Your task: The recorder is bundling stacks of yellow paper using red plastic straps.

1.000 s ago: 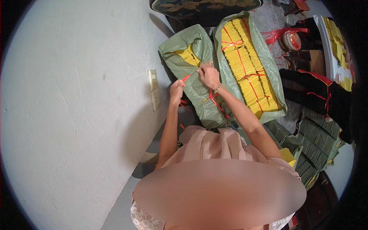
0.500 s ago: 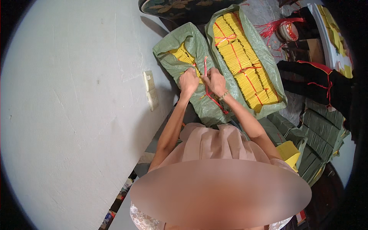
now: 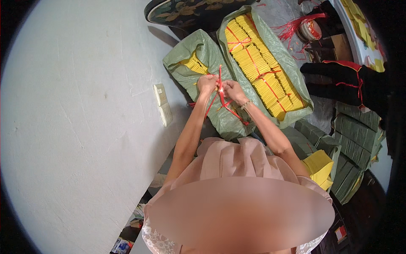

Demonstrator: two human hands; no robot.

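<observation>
Evidently the closing is only partly done: on the partly closed sack [image 3: 213, 57], just left of the wide-open sack [image 3: 288, 63], the near stretch looks drawn together under red strip [image 3: 220, 86], while the far stretch gapes over yellow bundles [image 3: 196, 64]. That gap, and strip ends standing loose, seem to be what is left. The left hand [image 3: 207, 84], farther from the wide-open sack, is closed, fingers curled and apparently pinching strip. The right hand [image 3: 234, 92], nearer the wide-open sack, has its fingers bent inward beside the upright strand; whether it grips any cannot be told. The partly closed sack lies with its opening upward, its long axis roughly parallel to the wide-open sack's, the drawn-in end toward the person.
</observation>
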